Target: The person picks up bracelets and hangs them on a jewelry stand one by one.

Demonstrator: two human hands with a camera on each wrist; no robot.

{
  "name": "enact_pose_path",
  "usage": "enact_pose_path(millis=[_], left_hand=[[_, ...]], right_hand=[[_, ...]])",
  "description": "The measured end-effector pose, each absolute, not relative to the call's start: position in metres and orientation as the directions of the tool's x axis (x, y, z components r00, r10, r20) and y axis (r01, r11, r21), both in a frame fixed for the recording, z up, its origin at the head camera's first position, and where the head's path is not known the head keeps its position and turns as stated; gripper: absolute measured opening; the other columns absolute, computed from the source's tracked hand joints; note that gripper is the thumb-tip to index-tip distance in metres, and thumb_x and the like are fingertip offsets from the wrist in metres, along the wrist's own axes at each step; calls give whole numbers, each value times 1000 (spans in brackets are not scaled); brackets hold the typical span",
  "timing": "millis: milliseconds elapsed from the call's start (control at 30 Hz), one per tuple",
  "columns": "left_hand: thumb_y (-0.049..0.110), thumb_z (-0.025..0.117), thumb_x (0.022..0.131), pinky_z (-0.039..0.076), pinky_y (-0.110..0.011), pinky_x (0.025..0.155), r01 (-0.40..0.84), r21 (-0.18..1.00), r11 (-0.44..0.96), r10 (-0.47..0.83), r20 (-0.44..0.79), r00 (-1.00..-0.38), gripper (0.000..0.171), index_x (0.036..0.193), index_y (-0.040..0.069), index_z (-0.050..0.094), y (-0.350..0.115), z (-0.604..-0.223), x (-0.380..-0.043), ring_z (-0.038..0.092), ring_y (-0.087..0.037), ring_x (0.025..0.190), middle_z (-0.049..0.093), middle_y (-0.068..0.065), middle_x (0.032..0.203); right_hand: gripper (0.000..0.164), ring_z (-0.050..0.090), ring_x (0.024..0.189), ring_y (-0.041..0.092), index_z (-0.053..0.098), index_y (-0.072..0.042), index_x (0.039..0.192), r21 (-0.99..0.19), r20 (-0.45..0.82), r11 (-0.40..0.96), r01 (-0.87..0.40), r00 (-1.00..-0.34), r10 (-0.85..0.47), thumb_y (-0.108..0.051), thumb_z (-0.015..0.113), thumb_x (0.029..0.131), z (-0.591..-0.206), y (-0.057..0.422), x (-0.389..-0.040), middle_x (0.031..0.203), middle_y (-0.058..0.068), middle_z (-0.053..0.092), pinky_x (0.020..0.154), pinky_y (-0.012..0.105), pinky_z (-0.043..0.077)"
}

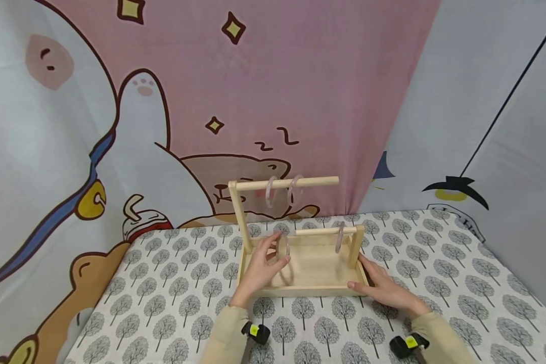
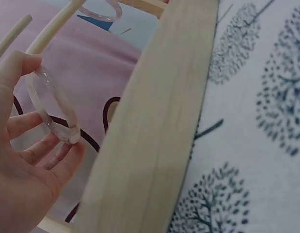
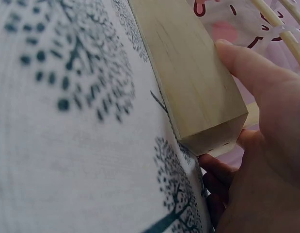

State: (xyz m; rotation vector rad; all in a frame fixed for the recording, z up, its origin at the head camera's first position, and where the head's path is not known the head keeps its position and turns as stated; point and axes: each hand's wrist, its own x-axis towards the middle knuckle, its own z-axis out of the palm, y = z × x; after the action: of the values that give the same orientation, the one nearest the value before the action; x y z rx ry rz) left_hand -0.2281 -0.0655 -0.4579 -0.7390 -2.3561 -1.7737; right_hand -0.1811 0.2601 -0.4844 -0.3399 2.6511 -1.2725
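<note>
My left hand [image 1: 265,265] pinches a translucent, pale pink bangle [image 2: 72,127] between thumb and fingers. In the head view it stands close to the free left end of the lower rod [image 1: 314,232] of a light wooden bangle stand [image 1: 309,291]. In the left wrist view the bangle's top overlaps that rod's tip. Another bangle [image 1: 339,238] hangs on the lower rod near its right post. Two more, a left bangle [image 1: 269,194] and a right bangle [image 1: 291,192], hang on the upper rod [image 1: 318,181]. My right hand [image 1: 384,288] grips the stand's front right corner, thumb on the front rim.
The stand's base is a shallow tray with low walls. A tall post [image 1: 239,215] carries the upper rod at left, and a short post [image 1: 356,246] the lower one at right. A tree-print cloth [image 1: 164,303] covers the table, and a cartoon curtain [image 1: 327,101] hangs behind.
</note>
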Motion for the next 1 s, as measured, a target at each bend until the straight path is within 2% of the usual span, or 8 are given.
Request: enact_pose_path(millis=[200,333,433,633,800,1000], left_hand=[[10,71,87,46,-43,98,448,874,187,324,376,-868,65,144,2,41,-63,-450,-226,48,-44,113,44,-21,134],[12,71,87,47,-40,97,459,867,193,324,386,-864,65,144,5,42,-60,-442,-226,50,-38,113,46,-19,133],[13,71,87,48,-37,96,466,861,204,321,391,-863,64,144,8,43,-59,-435,-225,51,-33,112,47,-18,132],[12,72,87,48,-40,96,466,864,190,329,391,-859,65,144,6,42,-54,-427,-228,51,-36,114,46,-22,133],[4,72,86,47,-49,96,470,874,124,350,405,-845,67,144,0,40,-49,-426,-230,50,-43,115,43,-27,134],[7,73,85,48,-39,96,463,879,115,365,396,-843,67,143,0,41,-41,-422,-231,52,-35,116,46,-20,134]], right_hand=[[93,12,133,56,8,-2,154,-796,-57,591,-131,-956,-289,-36,66,90,-485,259,-179,151,33,15,94,81,14],[91,19,130,59,12,3,153,-792,14,577,-200,-951,-310,-32,67,89,-486,260,-182,148,37,20,93,80,20],[90,21,130,60,14,5,151,-799,38,559,-222,-946,-322,-32,67,88,-485,261,-184,147,39,21,94,79,19],[92,22,131,53,12,2,152,-840,-56,524,-141,-937,-343,-38,66,90,-484,266,-188,148,35,19,99,76,18],[92,24,132,53,12,2,151,-848,-57,509,-147,-930,-364,-39,66,90,-486,267,-191,148,35,20,101,73,19],[92,19,133,52,10,0,152,-859,-91,498,-116,-924,-371,-40,65,91,-482,267,-188,149,35,14,101,75,15]])
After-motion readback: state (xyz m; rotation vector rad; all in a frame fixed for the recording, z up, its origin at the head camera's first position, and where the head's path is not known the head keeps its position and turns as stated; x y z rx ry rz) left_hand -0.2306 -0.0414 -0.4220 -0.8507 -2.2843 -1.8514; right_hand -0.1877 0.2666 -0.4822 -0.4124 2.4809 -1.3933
